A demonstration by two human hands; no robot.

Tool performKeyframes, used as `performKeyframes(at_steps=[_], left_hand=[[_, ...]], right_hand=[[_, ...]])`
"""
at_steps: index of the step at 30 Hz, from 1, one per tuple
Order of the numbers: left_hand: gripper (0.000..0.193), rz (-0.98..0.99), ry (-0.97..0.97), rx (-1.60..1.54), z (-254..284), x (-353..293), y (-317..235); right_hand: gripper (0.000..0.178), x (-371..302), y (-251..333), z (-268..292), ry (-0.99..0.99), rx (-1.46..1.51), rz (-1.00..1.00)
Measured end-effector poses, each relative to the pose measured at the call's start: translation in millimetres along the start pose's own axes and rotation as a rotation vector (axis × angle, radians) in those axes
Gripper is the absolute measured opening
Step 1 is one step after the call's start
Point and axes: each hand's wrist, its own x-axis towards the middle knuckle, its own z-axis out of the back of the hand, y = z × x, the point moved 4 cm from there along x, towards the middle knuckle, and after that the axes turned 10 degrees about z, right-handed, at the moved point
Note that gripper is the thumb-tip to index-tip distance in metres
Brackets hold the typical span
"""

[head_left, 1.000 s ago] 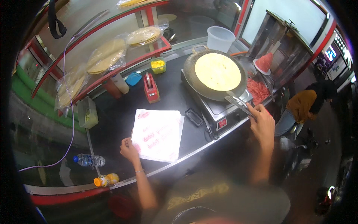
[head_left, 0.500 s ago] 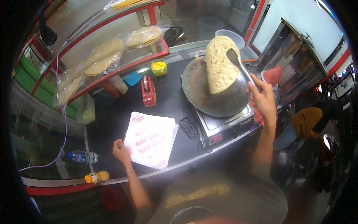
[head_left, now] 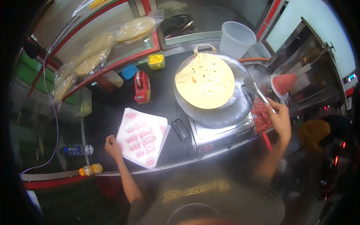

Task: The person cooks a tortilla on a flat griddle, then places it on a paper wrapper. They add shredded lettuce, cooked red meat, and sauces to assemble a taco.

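Observation:
My right hand [head_left: 280, 119] is closed around the handle of metal tongs [head_left: 258, 91]. The dark tip of the tongs is over the right part of a wide, round pan [head_left: 242, 107], just clear of a flatbread [head_left: 206, 80]. Pale yellow with a few brown spots, the flatbread lies spread over the pan's left side, partly past its rim. My left hand [head_left: 113, 147] rests with curled fingers at the left edge of a stack of printed white paper sheets [head_left: 140, 137]. Whether those fingers grip anything cannot be made out.
The pan sits on a steel gas stove [head_left: 221, 132]. Beyond it is a clear plastic bucket [head_left: 237, 39]; to the right, a cone of reddish meat [head_left: 284, 83]. A red tape dispenser [head_left: 142, 88], yellow tub [head_left: 156, 60] and bagged flatbreads [head_left: 135, 29] stand left, bottles [head_left: 78, 150] near the edge.
The flatbread, upright against the tongs before, now lies flat on the pan with its other side up. The tongs have moved right, off it. My left hand stays beside the papers.

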Motion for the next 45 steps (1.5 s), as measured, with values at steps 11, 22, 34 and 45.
performKeyframes(at_steps=[11,22,34,45], left_hand=[[0.017,-0.138,0.024,0.173,-4,-4,-13],[0.029,-0.317,0.086,0.386,-2,-14,-27],[0.021,-0.249,0.137,0.268,0,-2,-12],[0.028,-0.072,0.349,0.002,-7,28,20]], right_hand=[[0.038,114,21,-82,0.115,0.227,0.339],[0.053,-46,182,-228,0.243,0.060,0.960],[0.047,-165,127,-372,0.589,-0.177,0.809],[0.047,-158,136,-309,0.626,-0.122,0.536]])
